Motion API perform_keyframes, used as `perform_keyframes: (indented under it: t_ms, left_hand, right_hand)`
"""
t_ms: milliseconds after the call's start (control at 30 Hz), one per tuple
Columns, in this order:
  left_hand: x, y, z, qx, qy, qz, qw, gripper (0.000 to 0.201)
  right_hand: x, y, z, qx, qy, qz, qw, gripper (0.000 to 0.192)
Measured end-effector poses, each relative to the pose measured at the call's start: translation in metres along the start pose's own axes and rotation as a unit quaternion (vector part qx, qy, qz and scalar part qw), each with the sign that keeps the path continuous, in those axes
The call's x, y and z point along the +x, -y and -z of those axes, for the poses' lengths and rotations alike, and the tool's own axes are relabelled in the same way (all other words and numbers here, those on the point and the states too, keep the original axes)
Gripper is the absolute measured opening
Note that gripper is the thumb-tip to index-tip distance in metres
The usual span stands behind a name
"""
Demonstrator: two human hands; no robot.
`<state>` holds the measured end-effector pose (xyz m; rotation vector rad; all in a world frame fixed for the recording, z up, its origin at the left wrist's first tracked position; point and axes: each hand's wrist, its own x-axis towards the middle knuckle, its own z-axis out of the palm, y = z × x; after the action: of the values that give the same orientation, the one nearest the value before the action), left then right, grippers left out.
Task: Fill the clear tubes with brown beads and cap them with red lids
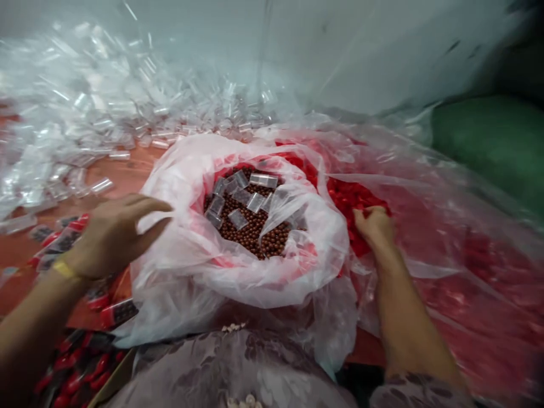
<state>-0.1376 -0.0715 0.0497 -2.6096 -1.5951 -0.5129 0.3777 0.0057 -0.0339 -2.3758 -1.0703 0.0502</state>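
Red-capped tubes [121,313] lie by the table's [127,170] near-left edge. Near its middle, a white bag [255,290] holds brown beads [244,241] and clear tubes [264,180]; beside it, the left hand's [117,232] fingers are apart. The right hand [376,224] curls at red caps [361,198], grip unclear. Empty tubes [102,107] heap toward the far-left edge.

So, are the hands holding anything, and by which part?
The left hand shows nothing held, thumb and fingers apart. The right hand curls at the small red plastic pieces; whether it grips any cannot be told.
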Motion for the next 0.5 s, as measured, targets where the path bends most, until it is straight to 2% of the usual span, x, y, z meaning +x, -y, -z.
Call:
perform_keyframes:
  t_ms: [67, 167, 233, 300, 367, 433, 500]
  left_hand:
    - [0.033, -0.027, -0.022, 0.002, 0.044, -0.114, 0.992, 0.023]
    - [0.080, -0.059, -0.063, 0.045, 0.134, -0.229, 0.963, 0.021]
    - [0.102, -0.070, -0.088, 0.075, 0.167, -0.275, 0.944, 0.020]
    - [0.113, -0.074, -0.105, 0.108, 0.210, -0.290, 0.927, 0.020]
    - [0.117, -0.073, -0.113, 0.133, 0.246, -0.284, 0.917, 0.020]
    - [0.116, -0.069, -0.115, 0.138, 0.247, -0.271, 0.920, 0.021]
    - [0.114, -0.065, -0.113, 0.134, 0.230, -0.260, 0.928, 0.023]
  right_hand:
    - [-0.009, 0.011, 0.010, 0.062, -0.053, 0.006, 0.997, 0.030]
    - [-0.040, 0.042, 0.025, 0.171, -0.052, 0.071, 0.981, 0.023]
    - [-0.071, 0.068, 0.029, 0.338, -0.023, 0.155, 0.928, 0.021]
    - [-0.102, 0.091, 0.025, 0.443, 0.016, 0.227, 0.867, 0.024]
    - [-0.125, 0.107, 0.013, 0.498, 0.072, 0.249, 0.827, 0.027]
    - [-0.137, 0.115, -0.001, 0.519, 0.134, 0.240, 0.810, 0.031]
    - [-0.139, 0.115, -0.012, 0.517, 0.185, 0.223, 0.806, 0.032]
